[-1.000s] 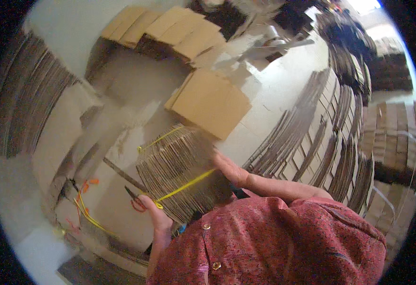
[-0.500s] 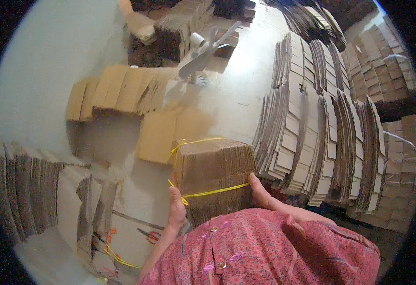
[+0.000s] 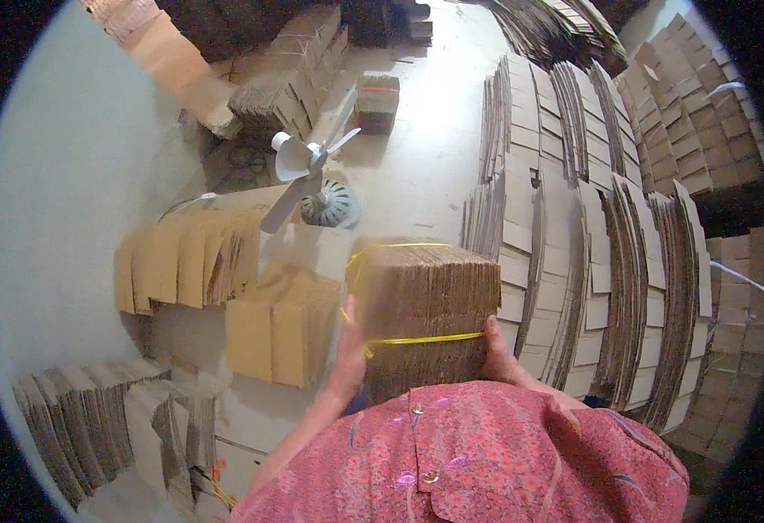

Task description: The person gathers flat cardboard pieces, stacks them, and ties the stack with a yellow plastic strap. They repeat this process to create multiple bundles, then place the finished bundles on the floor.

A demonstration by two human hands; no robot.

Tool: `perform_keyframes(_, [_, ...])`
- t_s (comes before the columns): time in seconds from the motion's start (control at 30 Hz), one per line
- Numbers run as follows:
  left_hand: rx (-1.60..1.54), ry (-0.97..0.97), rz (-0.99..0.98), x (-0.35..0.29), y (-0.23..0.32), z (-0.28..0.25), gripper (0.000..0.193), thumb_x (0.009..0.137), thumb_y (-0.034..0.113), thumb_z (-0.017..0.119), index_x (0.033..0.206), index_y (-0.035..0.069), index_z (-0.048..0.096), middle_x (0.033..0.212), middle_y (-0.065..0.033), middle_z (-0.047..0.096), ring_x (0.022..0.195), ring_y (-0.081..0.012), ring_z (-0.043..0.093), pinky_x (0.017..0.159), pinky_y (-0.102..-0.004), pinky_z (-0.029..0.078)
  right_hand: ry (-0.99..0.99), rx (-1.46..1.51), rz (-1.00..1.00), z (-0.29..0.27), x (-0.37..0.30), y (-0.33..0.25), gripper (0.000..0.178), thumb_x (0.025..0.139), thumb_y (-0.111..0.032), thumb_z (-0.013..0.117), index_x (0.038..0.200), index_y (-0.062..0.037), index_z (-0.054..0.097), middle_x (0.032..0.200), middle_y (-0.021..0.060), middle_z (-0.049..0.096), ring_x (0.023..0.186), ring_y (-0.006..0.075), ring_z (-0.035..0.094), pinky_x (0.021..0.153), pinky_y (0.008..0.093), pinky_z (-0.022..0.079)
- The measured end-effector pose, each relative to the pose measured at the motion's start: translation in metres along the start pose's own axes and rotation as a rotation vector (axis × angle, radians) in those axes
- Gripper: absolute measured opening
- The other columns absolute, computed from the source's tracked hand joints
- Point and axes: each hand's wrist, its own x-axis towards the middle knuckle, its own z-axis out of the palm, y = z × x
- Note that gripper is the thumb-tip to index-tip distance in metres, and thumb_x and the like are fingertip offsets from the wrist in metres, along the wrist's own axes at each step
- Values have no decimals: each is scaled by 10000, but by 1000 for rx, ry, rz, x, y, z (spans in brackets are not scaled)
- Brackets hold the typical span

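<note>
**Tied cardboard bundle held at chest height**

Nearest to us, we are seeing our own red patterned shirt [image 3: 478,462] filling the lower edge of the view. Just above it, we are holding a bundle of flattened cardboard sheets [image 3: 425,314] between our two hands. Our left hand [image 3: 349,353] is lying flat against the bundle's left side, fingers spread along it; our right hand [image 3: 495,353] is pressing against the right side lower corner, fingers curled onto the edge. Both hands are clamping the bundle from opposite sides rather than pinching it.

The bundle is standing with the sheet edges facing us as fine stripes, its long axis running away from our chest toward the far end of the room. A yellow strap [image 3: 421,339] is crossing it from left to right near our hands, and a second loop is showing at its far top edge.

Beyond the bundle, on our left, loose flat cardboard pieces [image 3: 281,327] are lying on the pale concrete floor [image 3: 425,148], with more fanned stacks [image 3: 186,266] behind them. A white fan [image 3: 312,174] is standing on the floor ahead. To our right, long rows of upright cardboard stacks [image 3: 600,261] are lining the floor, and a small tied bundle [image 3: 377,98] is sitting far off.
</note>
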Motion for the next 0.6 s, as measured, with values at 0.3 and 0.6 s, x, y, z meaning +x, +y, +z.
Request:
perform_keyframes(0.3, [-21,-106,32,102,9,20,559,974,321,203,1379,-47,91,1465,-146,74,1356,-233,52,1093,-310,40,138,47,15,10,37,-73,766,791,-670,414,1315,-112,365,1271,110,454,1133,298,456,947,481,367])
perform_keyframes(0.6, [74,-156,19,221,69,69,790,896,582,177,1387,-31,90,1457,-152,113,1344,-237,96,1086,-332,63,107,69,-110,-19,112,-140,814,782,-691,397,1319,-81,346,1281,109,441,1145,294,443,971,467,347])
